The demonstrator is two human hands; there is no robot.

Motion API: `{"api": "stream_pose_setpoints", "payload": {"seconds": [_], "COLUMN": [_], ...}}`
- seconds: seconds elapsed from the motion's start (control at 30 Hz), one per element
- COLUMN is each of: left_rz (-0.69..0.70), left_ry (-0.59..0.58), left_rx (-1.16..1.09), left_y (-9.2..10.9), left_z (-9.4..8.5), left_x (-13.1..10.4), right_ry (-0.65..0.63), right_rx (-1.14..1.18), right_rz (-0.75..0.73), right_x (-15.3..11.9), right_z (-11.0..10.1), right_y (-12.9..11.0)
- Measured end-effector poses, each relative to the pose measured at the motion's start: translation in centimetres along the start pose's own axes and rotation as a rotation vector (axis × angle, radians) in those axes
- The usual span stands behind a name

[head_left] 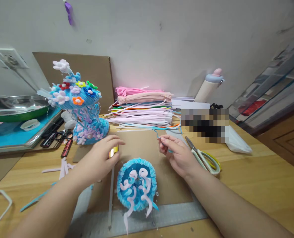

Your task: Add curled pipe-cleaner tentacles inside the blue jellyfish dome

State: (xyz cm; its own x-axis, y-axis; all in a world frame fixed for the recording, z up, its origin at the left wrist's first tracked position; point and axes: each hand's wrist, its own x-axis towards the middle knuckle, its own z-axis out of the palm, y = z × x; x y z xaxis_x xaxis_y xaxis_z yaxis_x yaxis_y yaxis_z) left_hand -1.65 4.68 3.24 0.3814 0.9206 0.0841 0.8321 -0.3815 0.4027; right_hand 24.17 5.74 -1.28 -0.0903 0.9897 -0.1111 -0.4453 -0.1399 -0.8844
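My left hand (103, 157) is above the left side of the cardboard, fingers bent over a small shiny yellow object (113, 152) that fills the gap to the thumb. What kind of object it is I cannot make out. Pinched in my right hand (175, 152) is a thin blue pipe cleaner (157, 133), its wavy free end pointing up and left. Between my forearms lies a round blue fuzzy pipe-cleaner piece (122, 168), with curled pale pink and blue strands across its hollow; two pink strands trail toward me.
A flower-covered blue pipe-cleaner model (84, 99) stands at left. Bundled pipe cleaners (144, 109) lie at the back. Scissors (204, 158) rest right of my right hand, a bottle (208, 86) behind. The cardboard (174, 185) lies over a translucent mat (176, 215). A metal bowl (18, 107) sits far left.
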Motion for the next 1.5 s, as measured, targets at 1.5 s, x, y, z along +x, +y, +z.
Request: {"api": "stream_pose_setpoints", "payload": {"seconds": [1.5], "left_rz": [-0.597], "left_ry": [-0.277], "left_rx": [-0.981], "left_y": [1.7], "left_z": [3.5], "left_x": [-4.4], "right_ry": [0.017], "right_rx": [-0.457], "right_rz": [-0.209], "right_x": [-2.2], "right_z": [1.4], "right_y": [-1.2]}}
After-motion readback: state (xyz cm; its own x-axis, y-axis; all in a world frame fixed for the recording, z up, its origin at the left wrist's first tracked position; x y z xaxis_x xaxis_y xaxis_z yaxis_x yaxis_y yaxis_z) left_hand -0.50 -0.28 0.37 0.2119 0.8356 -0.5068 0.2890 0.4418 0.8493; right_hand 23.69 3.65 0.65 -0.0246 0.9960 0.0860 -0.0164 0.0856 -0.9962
